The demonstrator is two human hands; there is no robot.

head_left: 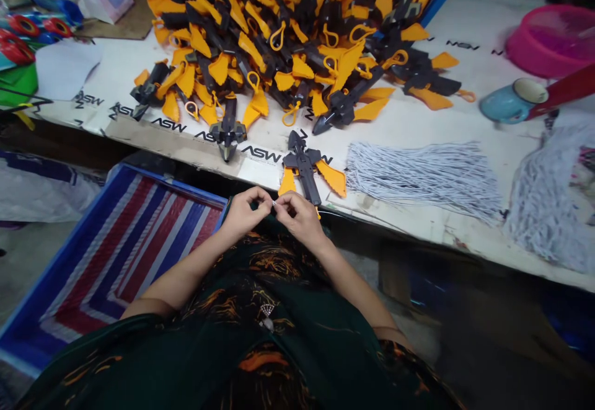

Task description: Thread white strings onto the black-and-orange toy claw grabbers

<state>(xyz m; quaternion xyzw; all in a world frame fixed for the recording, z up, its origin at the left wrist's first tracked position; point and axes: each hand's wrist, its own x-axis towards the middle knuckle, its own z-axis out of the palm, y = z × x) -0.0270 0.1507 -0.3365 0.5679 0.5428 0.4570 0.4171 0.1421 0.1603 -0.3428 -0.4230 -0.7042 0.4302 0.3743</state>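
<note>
My left hand and my right hand meet fingertip to fingertip near the table's front edge. Both are pinched on a tiny whitish thing between them, too small to name. Just beyond my right hand, a black toy part with orange wings lies at the table edge, its pointed tip facing away. Behind it is a large heap of similar black and orange parts. To the right lies a flat bundle of pale strings.
A striped blue-rimmed tray sits below the table at left. On the table at right are a blue mug, a pink basin and more pale strings. Red and blue rolls lie at far left.
</note>
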